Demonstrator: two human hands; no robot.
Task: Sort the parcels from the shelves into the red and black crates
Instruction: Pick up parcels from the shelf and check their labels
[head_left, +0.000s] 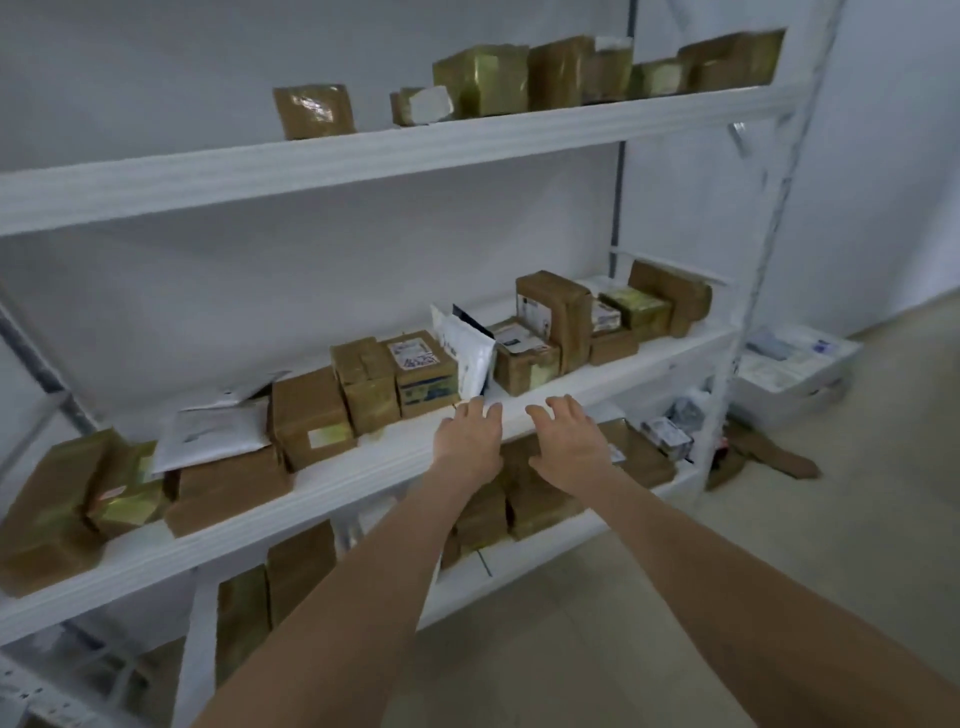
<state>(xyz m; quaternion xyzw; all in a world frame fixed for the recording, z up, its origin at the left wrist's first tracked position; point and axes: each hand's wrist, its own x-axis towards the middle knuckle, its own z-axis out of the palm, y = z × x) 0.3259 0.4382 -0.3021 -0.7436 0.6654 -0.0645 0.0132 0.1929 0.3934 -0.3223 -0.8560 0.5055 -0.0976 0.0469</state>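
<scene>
A white shelf unit (363, 156) holds several brown taped parcels on three levels. On the middle shelf (395, 457) a white padded envelope (470, 353) leans between a labelled box (426, 371) and another brown box (524, 358). My left hand (467, 441) and my right hand (569, 447) both reach toward the front edge of that shelf, fingers spread and empty, just below the envelope. Neither touches a parcel. No red or black crate is in view.
More parcels sit on the top shelf (483, 78) and on the bottom shelf (530, 499). A white box with papers (789, 369) and a brown parcel (774, 457) lie on the floor to the right of the unit.
</scene>
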